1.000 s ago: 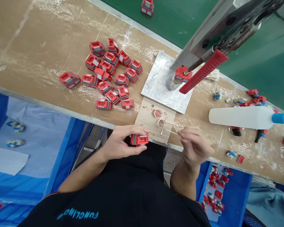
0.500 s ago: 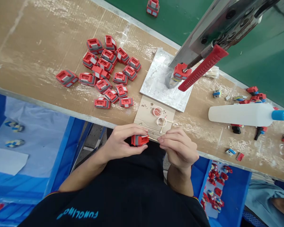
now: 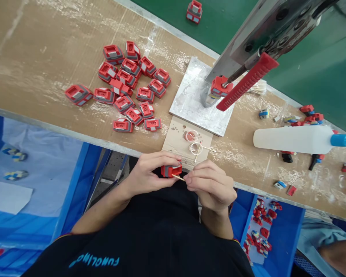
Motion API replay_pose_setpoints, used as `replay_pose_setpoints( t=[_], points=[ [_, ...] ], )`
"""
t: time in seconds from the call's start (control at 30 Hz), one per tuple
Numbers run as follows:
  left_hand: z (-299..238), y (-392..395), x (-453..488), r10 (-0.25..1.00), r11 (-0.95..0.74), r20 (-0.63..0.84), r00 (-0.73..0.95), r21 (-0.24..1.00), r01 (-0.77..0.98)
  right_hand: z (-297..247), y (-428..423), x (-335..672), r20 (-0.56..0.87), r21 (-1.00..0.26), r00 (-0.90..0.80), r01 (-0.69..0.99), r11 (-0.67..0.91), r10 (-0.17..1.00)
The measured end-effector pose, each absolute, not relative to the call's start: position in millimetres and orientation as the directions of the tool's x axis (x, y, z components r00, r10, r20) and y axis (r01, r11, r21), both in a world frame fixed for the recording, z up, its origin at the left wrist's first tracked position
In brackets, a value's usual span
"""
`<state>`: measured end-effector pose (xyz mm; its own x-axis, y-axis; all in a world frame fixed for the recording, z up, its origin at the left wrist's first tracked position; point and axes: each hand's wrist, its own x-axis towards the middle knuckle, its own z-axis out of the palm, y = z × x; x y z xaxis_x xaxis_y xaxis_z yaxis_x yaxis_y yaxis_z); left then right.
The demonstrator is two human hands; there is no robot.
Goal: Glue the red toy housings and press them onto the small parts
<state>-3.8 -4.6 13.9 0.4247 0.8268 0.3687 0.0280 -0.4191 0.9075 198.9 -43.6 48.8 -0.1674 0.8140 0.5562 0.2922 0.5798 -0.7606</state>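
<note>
Between the fingers of my left hand (image 3: pixel 150 171) is a red and grey toy part (image 3: pixel 171 170), held just in front of the table edge. My right hand (image 3: pixel 212 182) pinches a thin wooden stick (image 3: pixel 178 177), and its tip touches the lower side of the part. Beyond my hands, a piece of cardboard (image 3: pixel 173 140) carries a small cup of red paint (image 3: pixel 191 135) and a second clear cup (image 3: pixel 195 148). A cotton swab (image 3: pixel 195 158) leans at the second cup.
Several similar red parts (image 3: pixel 129 79) lie at the left. A press with a red handle (image 3: pixel 248 82) stands on a metal plate (image 3: pixel 187 96). A white bottle (image 3: pixel 291 140) lies at the right. Blue bins (image 3: pixel 286 231) are below the table edge; a person's arm (image 3: pixel 338 256) shows at lower right.
My right hand has moved left and slightly down, bringing the stick tip from the part's right end to its lower side. My left hand still holds the part, slightly turned.
</note>
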Motion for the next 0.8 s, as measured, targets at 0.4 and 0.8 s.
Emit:
replay_pose_setpoints(
  t=[0.4,0.8],
  points=[
    [13,-5,-2,0.846,-0.347,0.317,0.429,0.938,-0.008,49,-38,191,0.581,-0.722,-0.173,0.342,0.601,0.795],
    [-3,-5,-24,0.948,-0.146,0.154,0.280,0.988,-0.050,33,-22,251,0.459,-0.586,-0.155,0.687,0.429,0.875]
  ],
)
